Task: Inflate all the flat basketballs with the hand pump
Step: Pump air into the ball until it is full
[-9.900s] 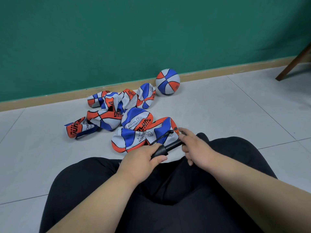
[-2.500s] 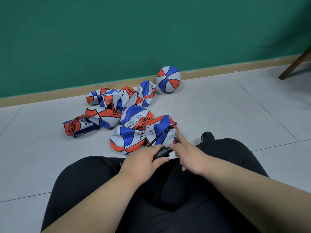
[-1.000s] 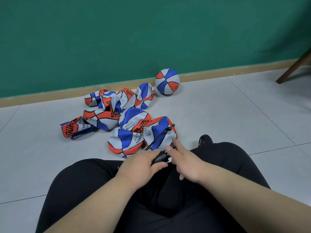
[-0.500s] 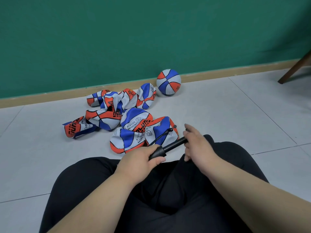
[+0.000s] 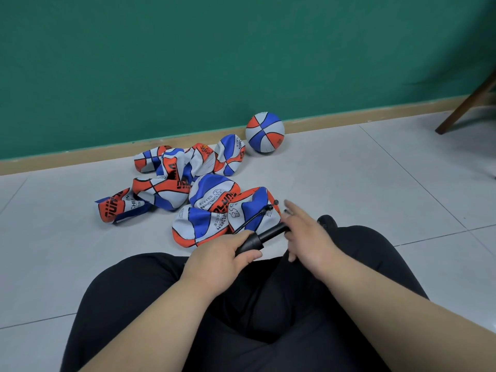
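seated view, looking down over your lap in black trousers (image 5: 268,318) to a tiled floor (image 5: 349,183). your left hand (image 5: 225,256) has its grip wrapped round the thick black barrel of the hand pump (image 5: 251,244), thumb lying along the near side. the pump's thinner rod runs up and to the right into your right hand (image 5: 306,237), whose grip is closed over the rod's far end with the forefinger stretched forward; this hand is blurred, so the finer lie of its fingers cannot be told. a thin black hose (image 5: 249,220) arcs from the barrel to the nearest flat basketball (image 5: 255,202), which lies on the floor just beyond your hands, creased and sunken. the other flat basketballs (image 5: 166,189) lie heaped behind it and to its left, overlapping one another, all orange, blue and white. one inflated basketball (image 5: 265,132) sits beyond the heap, against the wooden skirting board (image 5: 80,159) at the foot of the green wall (image 5: 241,49). a wooden chair leg (image 5: 467,108) slants in at the far right.
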